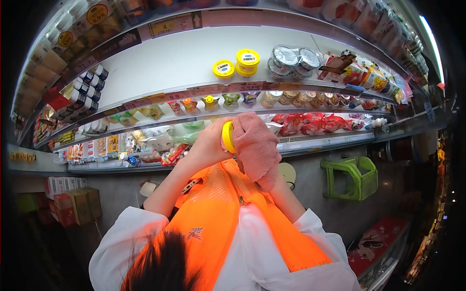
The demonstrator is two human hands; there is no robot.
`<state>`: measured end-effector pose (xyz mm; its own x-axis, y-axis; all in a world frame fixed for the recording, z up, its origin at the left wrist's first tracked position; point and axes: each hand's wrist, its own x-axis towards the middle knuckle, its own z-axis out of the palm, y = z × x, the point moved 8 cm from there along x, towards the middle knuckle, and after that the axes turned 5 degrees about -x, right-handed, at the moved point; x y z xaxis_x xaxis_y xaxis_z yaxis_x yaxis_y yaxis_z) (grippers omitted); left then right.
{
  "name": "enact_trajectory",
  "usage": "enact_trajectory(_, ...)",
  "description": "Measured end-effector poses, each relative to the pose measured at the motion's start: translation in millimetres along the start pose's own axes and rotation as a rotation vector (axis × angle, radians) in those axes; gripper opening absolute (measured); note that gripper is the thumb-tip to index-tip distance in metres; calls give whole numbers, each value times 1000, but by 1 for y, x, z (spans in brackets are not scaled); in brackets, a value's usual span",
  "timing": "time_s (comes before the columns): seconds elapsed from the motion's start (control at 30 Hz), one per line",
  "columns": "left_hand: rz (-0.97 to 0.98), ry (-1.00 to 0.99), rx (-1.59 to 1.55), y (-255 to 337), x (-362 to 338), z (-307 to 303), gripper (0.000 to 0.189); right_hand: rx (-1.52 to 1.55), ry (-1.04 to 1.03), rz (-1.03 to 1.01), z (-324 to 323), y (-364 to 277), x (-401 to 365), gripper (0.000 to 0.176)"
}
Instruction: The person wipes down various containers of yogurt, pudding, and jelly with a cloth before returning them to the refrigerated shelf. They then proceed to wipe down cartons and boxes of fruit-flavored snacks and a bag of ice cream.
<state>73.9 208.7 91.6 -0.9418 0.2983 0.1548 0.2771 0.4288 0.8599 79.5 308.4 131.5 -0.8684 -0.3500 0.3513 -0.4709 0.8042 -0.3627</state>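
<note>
Above the orange vest, my left hand (209,141) is wrapped round a tub with a yellow lid (228,137), whose lid faces left. A pink cloth (255,148) lies against the tub's other side and hangs downward. The cloth covers my right hand, so its fingers are hidden; only the forearm shows below. On the white shelf (165,58) ahead stand a yellow-lidded tub (224,69) and, to its right, stacked yellow-lidded tubs (247,58). Wrapped clear jars (286,60) stand further right.
Lower shelves hold small cups and red packages (310,124). Dark-capped bottles (87,87) stand at the shelf's left. A green plastic stool (349,178) is on the floor at right. Cardboard boxes (77,203) sit at lower left. A red-topped case (378,245) is at lower right.
</note>
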Motion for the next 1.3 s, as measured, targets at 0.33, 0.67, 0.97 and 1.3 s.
enact_trajectory(0.33,-52,185,-131,-1,17,-10,65,-62,-43,-157,-25,-21,-8,24)
enact_trajectory(0.67,202,122,55,9,20,2,64,-30,15,-57,-26,3,9,26)
enact_trajectory(0.97,246,314,30,10,22,-26,62,79,-140,-152,-11,-26,-1,36)
enact_trajectory(1.3,276,204,9,3,19,-22,50,-83,131,-274,-21,-51,31,34)
